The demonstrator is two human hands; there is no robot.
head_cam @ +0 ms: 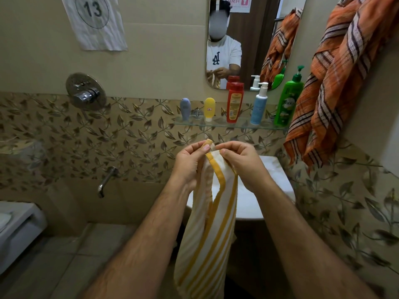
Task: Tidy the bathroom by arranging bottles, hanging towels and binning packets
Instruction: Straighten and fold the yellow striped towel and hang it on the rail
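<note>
From the head camera, both bare forearms reach up from six o'clock toward the middle of the picture, where the left hand [187, 164] and the right hand [241, 162] meet over a white towel with yellow stripes [207, 234]. Each hand pinches the towel's top edge between thumb and curled fingers, the left fingers [199, 147] on a folded corner, the right thumb pressed on the yellow hem just beside it. The towel hangs straight down from that grip toward six o'clock, in front of a white washbasin [274, 182] at about four o'clock of the hands. At one o'clock from the hands a glass shelf [218, 124] on the wall carries five bottles standing upright in a row: a grey-blue tube [185, 108], a yellow tube [209, 108], a red bottle [235, 102], a pale blue pump bottle [259, 104] and a green pump bottle [288, 100]. Above the shelf, at twelve o'clock, a mirror [254, 29] reflects the person and the bottle tops. An orange checked towel [336, 89] hangs at two o'clock, its lower folds just beside the green bottle. At ten o'clock sit a chrome mixer valve [86, 91] and, below it at nine o'clock, a spout [106, 180]. A paper sheet marked 13 [95, 20] hangs at eleven o'clock.
</note>
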